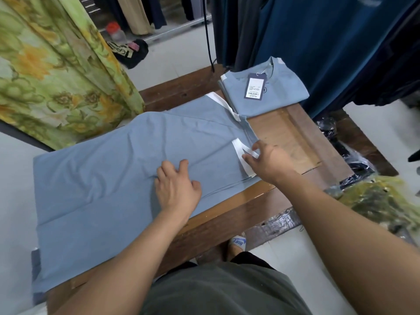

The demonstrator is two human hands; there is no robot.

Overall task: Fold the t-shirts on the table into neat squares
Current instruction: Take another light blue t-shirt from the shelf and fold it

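A light blue t-shirt [109, 173] with white sleeve trim lies spread along the wooden table [229, 212], its lower end hanging past the left edge. Both sleeves are folded in over the body. My left hand [176, 187] rests flat on the shirt's middle, fingers spread. My right hand [268, 159] pinches the white cuff [241, 153] of the near sleeve between thumb and fingers. A folded blue t-shirt [272, 94] with a dark price tag [255, 86] sits as a square at the table's far end.
Bare wood [286, 137] lies right of the shirt. A green floral cloth [52, 71] hangs at the left. Dark blue garments [329, 42] hang behind the table. Plastic-wrapped bundles [368, 196] sit low on the right.
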